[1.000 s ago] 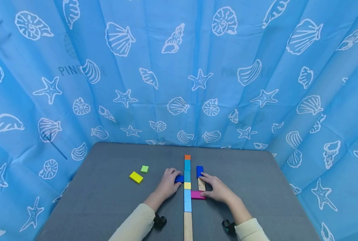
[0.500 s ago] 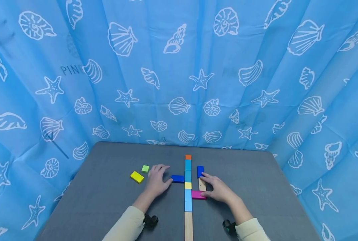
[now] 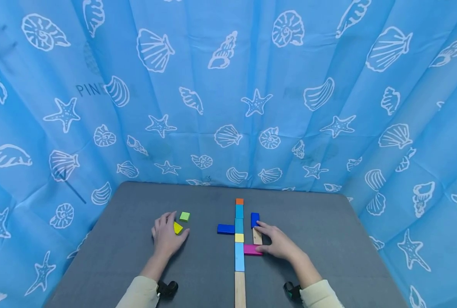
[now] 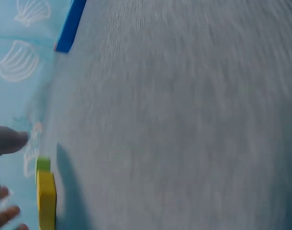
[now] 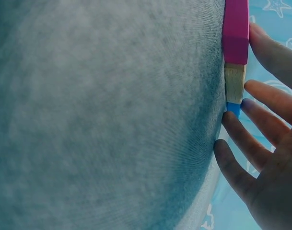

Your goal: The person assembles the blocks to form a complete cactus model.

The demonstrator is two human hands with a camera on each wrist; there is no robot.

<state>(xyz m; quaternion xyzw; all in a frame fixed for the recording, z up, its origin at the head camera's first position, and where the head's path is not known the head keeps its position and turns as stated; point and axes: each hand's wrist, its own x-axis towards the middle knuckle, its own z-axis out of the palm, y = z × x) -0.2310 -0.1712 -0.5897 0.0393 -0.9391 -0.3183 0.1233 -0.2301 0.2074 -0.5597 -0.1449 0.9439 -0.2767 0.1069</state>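
Observation:
My left hand [image 3: 167, 236] is spread over the yellow block [image 3: 178, 227], thumb to its right and fingers beyond it, partly covering it. A small light green block [image 3: 184, 216] lies just past the fingertips. In the left wrist view the yellow block [image 4: 47, 199] stands apart from the thumb. My right hand [image 3: 279, 244] rests with fairly straight fingers at a short branch of blocks: the thumb on the magenta block [image 5: 236, 33], the index fingertip by the natural wood block [image 5: 234, 82]. Beyond the wood block lies a dark blue block [image 3: 255, 219] in line with it.
A straight row of blocks runs up the grey table [image 3: 136, 214], from a long wood block [image 3: 240, 288] through light blue [image 3: 239, 256] to an orange block [image 3: 239, 201]. Another dark blue block [image 3: 226, 229] meets the row from the left. A shell-patterned curtain [image 3: 228, 107] surrounds the table.
My left hand has let go of the dark blue block beside the row and moved left to the yellow block. The right hand has stayed in place.

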